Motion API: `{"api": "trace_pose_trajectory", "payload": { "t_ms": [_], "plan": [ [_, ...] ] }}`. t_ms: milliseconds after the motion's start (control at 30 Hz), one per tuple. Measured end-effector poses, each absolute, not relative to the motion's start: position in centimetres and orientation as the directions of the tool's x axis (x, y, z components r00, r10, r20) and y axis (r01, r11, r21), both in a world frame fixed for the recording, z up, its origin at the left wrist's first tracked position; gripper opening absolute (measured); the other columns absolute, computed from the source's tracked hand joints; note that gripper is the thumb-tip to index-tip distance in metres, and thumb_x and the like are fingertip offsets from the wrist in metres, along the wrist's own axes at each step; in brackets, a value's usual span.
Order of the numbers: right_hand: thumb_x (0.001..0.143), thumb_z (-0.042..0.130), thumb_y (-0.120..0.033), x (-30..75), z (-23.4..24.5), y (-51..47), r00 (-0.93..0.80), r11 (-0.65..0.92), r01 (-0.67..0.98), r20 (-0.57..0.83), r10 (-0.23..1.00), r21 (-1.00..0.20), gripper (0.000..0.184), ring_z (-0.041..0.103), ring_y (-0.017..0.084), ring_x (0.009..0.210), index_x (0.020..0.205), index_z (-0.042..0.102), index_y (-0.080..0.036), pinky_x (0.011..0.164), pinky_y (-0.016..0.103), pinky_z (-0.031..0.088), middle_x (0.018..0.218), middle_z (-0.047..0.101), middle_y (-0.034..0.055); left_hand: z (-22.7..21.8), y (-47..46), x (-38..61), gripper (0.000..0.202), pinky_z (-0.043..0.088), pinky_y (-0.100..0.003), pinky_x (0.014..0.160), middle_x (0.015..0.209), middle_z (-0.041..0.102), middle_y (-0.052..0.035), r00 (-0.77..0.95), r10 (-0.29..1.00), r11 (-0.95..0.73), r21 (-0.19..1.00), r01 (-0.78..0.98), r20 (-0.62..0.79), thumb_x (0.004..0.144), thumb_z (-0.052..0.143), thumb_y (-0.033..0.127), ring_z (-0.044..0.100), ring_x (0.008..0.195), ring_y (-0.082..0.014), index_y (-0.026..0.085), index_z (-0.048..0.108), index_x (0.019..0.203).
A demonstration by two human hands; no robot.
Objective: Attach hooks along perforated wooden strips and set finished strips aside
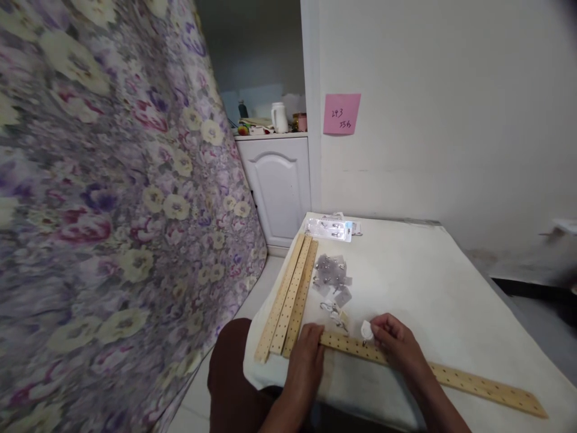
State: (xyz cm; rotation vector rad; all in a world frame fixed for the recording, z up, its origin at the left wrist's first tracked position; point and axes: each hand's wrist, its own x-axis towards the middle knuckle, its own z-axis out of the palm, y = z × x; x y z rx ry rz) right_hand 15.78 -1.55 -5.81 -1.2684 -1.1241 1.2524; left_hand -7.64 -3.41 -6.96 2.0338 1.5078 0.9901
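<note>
A long wooden strip with a row of holes (pixel 473 382) lies across the near edge of a white-covered table (pixel 428 282). My left hand (pixel 306 355) rests on the strip's left end, fingers curled down over it. My right hand (pixel 396 347) presses on the strip further right and pinches a small white piece (pixel 366 331) between its fingertips. Just beyond the hands lie small metal hooks (pixel 333 311) and several small clear bags of hardware (pixel 332 278).
Three more holed wooden strips (pixel 288 297) lie side by side along the table's left edge. A clear blister pack (pixel 331 228) sits at the far corner. A flowered mattress (pixel 103 198) leans at left. A white cabinet (pixel 279 180) and pink sticky note (pixel 341 113) lie beyond.
</note>
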Motion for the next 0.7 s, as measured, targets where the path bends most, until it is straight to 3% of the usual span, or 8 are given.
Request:
{"api": "trace_pose_trajectory", "payload": {
  "t_ms": [300, 467, 700],
  "plan": [
    [0.068, 0.068, -0.049, 15.6, -5.3, -1.6, 0.084, -0.079, -0.069, -0.085, 0.993, -0.994, 0.032, 0.050, 0.013, 0.050, 0.073, 0.060, -0.019, 0.050, 0.025, 0.037, 0.055, 0.058, -0.0021, -5.2, -2.5, -7.2, 0.032, 0.048, -0.035, 0.084, 0.102, 0.060, -0.0061, 0.204, 0.943, -0.329, 0.667, 0.668, 0.261, 0.077, 0.047, 0.007, 0.058, 0.096, -0.0219, 0.023, 0.059, 0.100],
    [0.073, 0.061, -0.041, 13.6, -4.9, -1.1, -0.006, -0.034, 0.042, -0.034, 0.999, -0.999, 0.022, 0.051, 0.013, 0.051, 0.071, 0.057, -0.019, 0.052, 0.025, 0.039, 0.056, 0.057, -0.0032, -5.7, -2.8, -7.4, 0.037, 0.046, -0.038, 0.090, 0.109, 0.059, -0.0086, 0.194, 0.945, -0.325, 0.682, 0.655, 0.264, 0.078, 0.046, 0.007, 0.056, 0.104, -0.0227, 0.021, 0.056, 0.110],
    [0.070, 0.057, -0.027, 9.1, -4.7, -0.2, -0.123, 0.009, 0.178, -0.013, 0.992, -0.984, 0.008, 0.052, 0.013, 0.051, 0.068, 0.056, -0.020, 0.052, 0.024, 0.039, 0.052, 0.055, -0.0054, -5.3, -3.4, -7.5, 0.032, 0.048, -0.037, 0.084, 0.100, 0.062, -0.0075, 0.175, 0.952, -0.305, 0.708, 0.636, 0.253, 0.078, 0.046, 0.008, 0.058, 0.095, -0.0227, 0.021, 0.060, 0.103]
  ]
}}
